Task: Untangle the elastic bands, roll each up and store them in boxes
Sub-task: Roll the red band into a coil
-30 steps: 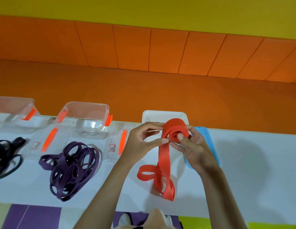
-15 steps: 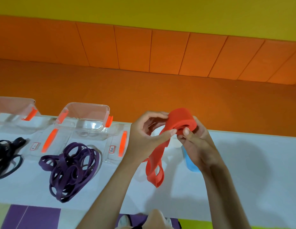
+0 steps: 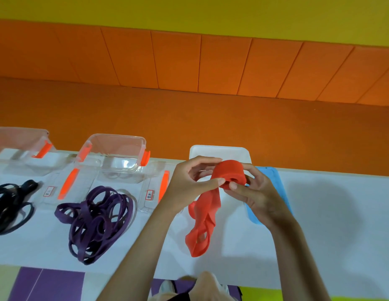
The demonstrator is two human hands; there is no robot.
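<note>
Both hands hold a partly rolled orange elastic band (image 3: 229,173) above the white table (image 3: 330,213). My left hand (image 3: 190,183) pinches the roll's left side with thumb and fingers. My right hand (image 3: 253,193) grips the roll from the right, thumb on its front face. The band's loose tail (image 3: 202,224) hangs twisted down to the table. A white box (image 3: 219,152) stands just behind the roll, and its blue lid (image 3: 276,183) lies to the right, partly hidden by my right hand. A tangled purple band (image 3: 95,222) and a black band (image 3: 11,205) lie to the left.
Two clear plastic boxes with orange clips (image 3: 115,153) (image 3: 21,146) stand at the table's back left, their clear lids (image 3: 155,187) (image 3: 65,185) lying in front. An orange padded wall runs behind the table. Coloured floor mats show below the near edge.
The roll rose and then came back down slightly. More of the tail is wound on, and its lower loops have shifted and twisted on the table.
</note>
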